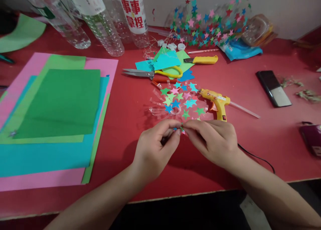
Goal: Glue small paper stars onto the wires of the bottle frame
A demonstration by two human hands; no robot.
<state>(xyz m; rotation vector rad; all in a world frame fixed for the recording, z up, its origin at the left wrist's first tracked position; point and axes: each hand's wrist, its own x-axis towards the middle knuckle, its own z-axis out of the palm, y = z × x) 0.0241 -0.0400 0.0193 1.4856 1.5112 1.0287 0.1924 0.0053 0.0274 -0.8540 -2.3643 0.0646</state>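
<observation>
My left hand (pixel 156 146) and my right hand (pixel 213 139) meet over the near middle of the table, fingertips pinched together. Between them is a small green paper star (pixel 182 127), mostly covered by the fingers. Bits of blue and pink show just below the fingertips. Right beyond the hands lies a clear plastic piece cut into curled strips (pixel 156 111), with several coloured paper stars (pixel 176 103) on and around it. A yellow hot glue gun (pixel 216 101) lies on its side past my right hand, a clear glue stick (pixel 244 109) poking out of its back.
Coloured paper sheets (pixel 60 102) are stacked at left. Scissors (pixel 140 73), paper scraps (pixel 168 59) and a yellow utility knife (pixel 205 60) lie farther back. Plastic bottles (pixel 105 32) and a star-covered clear piece (pixel 208 25) stand behind. A phone (pixel 273 88) lies at right.
</observation>
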